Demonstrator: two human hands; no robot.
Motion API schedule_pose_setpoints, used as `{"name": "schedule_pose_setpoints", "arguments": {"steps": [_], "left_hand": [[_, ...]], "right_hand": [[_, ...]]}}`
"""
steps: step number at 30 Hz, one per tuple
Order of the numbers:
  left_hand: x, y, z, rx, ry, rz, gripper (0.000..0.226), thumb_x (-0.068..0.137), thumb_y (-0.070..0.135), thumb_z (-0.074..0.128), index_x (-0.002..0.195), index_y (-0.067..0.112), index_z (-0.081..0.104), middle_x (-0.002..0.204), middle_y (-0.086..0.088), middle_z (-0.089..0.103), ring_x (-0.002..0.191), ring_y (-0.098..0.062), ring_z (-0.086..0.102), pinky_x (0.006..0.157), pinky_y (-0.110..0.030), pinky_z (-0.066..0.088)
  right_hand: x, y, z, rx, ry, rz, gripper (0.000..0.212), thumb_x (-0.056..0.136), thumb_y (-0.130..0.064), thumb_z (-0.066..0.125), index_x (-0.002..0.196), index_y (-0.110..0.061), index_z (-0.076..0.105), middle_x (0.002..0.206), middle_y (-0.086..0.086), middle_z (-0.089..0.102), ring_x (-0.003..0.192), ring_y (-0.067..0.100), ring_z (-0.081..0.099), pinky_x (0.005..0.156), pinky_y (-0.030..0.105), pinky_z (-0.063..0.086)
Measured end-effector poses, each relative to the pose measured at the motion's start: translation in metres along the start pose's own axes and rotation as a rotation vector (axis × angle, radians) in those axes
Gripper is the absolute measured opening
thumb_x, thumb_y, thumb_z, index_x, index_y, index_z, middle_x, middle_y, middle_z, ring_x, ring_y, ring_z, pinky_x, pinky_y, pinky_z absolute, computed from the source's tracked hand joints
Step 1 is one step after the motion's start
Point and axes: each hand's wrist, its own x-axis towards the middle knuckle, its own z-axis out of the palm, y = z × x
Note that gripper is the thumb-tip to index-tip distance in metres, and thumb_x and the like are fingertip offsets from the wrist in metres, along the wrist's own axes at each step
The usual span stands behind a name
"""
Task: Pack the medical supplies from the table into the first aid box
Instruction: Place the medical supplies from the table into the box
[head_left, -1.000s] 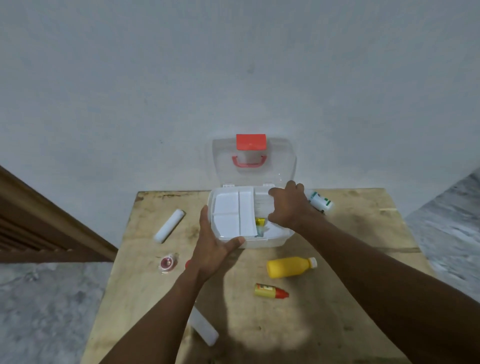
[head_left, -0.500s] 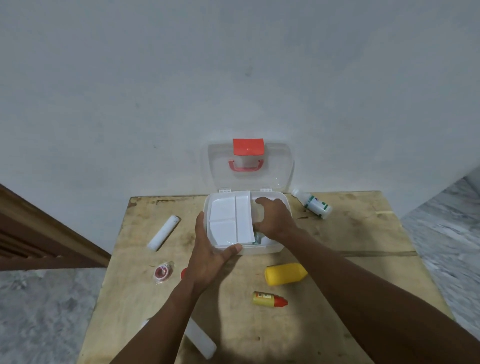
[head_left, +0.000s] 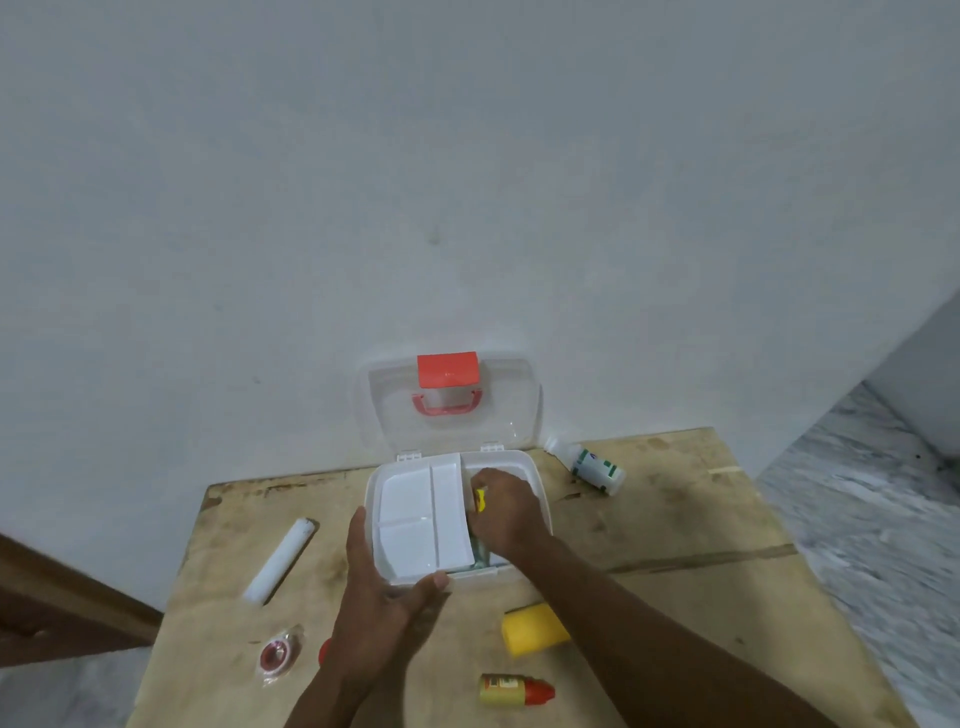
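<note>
- Box (head_left: 519, 457), lid raised: white tray (head_left: 410, 499) in left half.
- Right hand (head_left: 506, 514) in right half, curled round yellow-tipped item (head_left: 481, 500).
- Left hand (head_left: 384, 587), fingers straight, against near-left corner.

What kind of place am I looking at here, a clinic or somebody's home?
Probably a plain room in a home, not a clinic: a bare painted wall, a worn, stained wooden table against it, and a mottled stone floor.

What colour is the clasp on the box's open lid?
Orange-red: the clasp shows clearly in the head view.
</note>
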Motion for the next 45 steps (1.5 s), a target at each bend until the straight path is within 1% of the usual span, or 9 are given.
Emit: {"name": "schedule_pose_setpoints", "arguments": {"steps": [4, 8, 12, 15, 26, 30, 35, 41, 45], "left_hand": [[0.004, -0.007, -0.001, -0.017, -0.025, 0.022, 0.107, 0.063, 0.011, 0.092, 0.147, 0.027, 0.028, 0.133, 0.013, 0.054, 0.124, -0.013, 0.055, 0.095, -0.04, 0.054], [0.001, 0.001, 0.003, -0.067, -0.005, 0.008, 0.1, 0.065, 0.011, 0.09, 0.142, 0.03, 0.029, 0.117, 0.033, 0.055, 0.114, 0.005, 0.055, 0.079, -0.008, 0.05], [-0.003, 0.007, 0.001, -0.043, -0.021, 0.002, 0.1, 0.059, 0.031, 0.085, 0.14, 0.034, 0.026, 0.122, 0.029, 0.053, 0.112, 0.009, 0.054, 0.08, -0.007, 0.048], [-0.003, 0.013, 0.0, -0.013, -0.018, -0.002, 0.102, 0.063, 0.03, 0.084, 0.143, 0.03, 0.022, 0.128, 0.024, 0.047, 0.115, 0.001, 0.05, 0.093, -0.016, 0.044], [-0.005, 0.022, 0.003, 0.052, 0.021, 0.011, 0.095, 0.066, 0.023, 0.09, 0.124, 0.045, 0.018, 0.114, 0.036, 0.038, 0.095, 0.037, 0.04, 0.07, 0.009, 0.034], [-0.005, 0.018, 0.004, 0.098, 0.052, 0.012, 0.099, 0.068, 0.029, 0.088, 0.138, 0.042, 0.02, 0.114, 0.041, 0.037, 0.1, 0.015, 0.046, 0.074, 0.005, 0.034], [-0.005, 0.02, 0.006, 0.101, 0.05, -0.046, 0.093, 0.073, 0.02, 0.086, 0.138, 0.036, 0.022, 0.114, 0.037, 0.038, 0.094, 0.017, 0.049, 0.076, 0.004, 0.035], [-0.002, 0.017, 0.001, 0.11, 0.02, -0.094, 0.111, 0.059, 0.047, 0.088, 0.147, 0.03, 0.023, 0.14, 0.01, 0.045, 0.128, -0.012, 0.048, 0.104, -0.044, 0.046], [-0.002, 0.017, 0.004, 0.108, 0.015, -0.101, 0.106, 0.061, 0.046, 0.085, 0.146, 0.036, 0.024, 0.138, 0.02, 0.046, 0.125, 0.0, 0.048, 0.097, -0.024, 0.046]], "right_hand": [[0.001, -0.001, -0.002, 0.031, -0.028, -0.015, 0.023, 0.09, -0.023, 0.066, 0.108, -0.01, 0.068, 0.112, 0.006, 0.07, 0.105, 0.022, 0.063, 0.085, 0.02, 0.041], [0.001, -0.002, -0.007, 0.031, -0.131, -0.035, 0.024, 0.088, -0.014, 0.063, 0.11, -0.005, 0.069, 0.112, 0.011, 0.071, 0.105, 0.027, 0.064, 0.095, 0.033, 0.05], [-0.005, -0.002, -0.016, -0.069, -0.22, -0.042, 0.042, 0.09, -0.004, 0.053, 0.132, 0.0, 0.052, 0.134, 0.017, 0.056, 0.126, 0.033, 0.049, 0.109, 0.037, 0.036], [-0.01, 0.001, -0.022, -0.033, -0.101, -0.016, 0.041, 0.092, -0.006, 0.053, 0.133, 0.001, 0.05, 0.139, 0.015, 0.053, 0.13, 0.028, 0.046, 0.107, 0.03, 0.034], [-0.038, 0.017, -0.061, 0.094, 0.401, 0.042, 0.029, 0.082, 0.004, 0.05, 0.105, 0.001, 0.068, 0.106, 0.017, 0.07, 0.103, 0.033, 0.06, 0.089, 0.035, 0.045], [-0.033, 0.044, -0.064, 0.029, 0.328, 0.121, 0.031, 0.08, -0.002, 0.05, 0.107, -0.005, 0.066, 0.114, 0.014, 0.067, 0.109, 0.033, 0.058, 0.098, 0.04, 0.045], [-0.017, 0.073, -0.071, -0.117, 0.236, 0.167, 0.03, 0.087, -0.006, 0.052, 0.116, -0.002, 0.06, 0.114, 0.016, 0.064, 0.109, 0.035, 0.058, 0.088, 0.033, 0.045], [0.021, 0.092, -0.073, -0.221, 0.131, 0.09, 0.024, 0.085, -0.002, 0.05, 0.108, -0.001, 0.055, 0.105, 0.019, 0.063, 0.1, 0.037, 0.06, 0.081, 0.036, 0.047], [0.046, 0.1, -0.071, -0.354, 0.02, 0.084, 0.029, 0.085, -0.001, 0.047, 0.113, -0.005, 0.049, 0.111, 0.018, 0.059, 0.109, 0.036, 0.056, 0.086, 0.039, 0.046]]}}
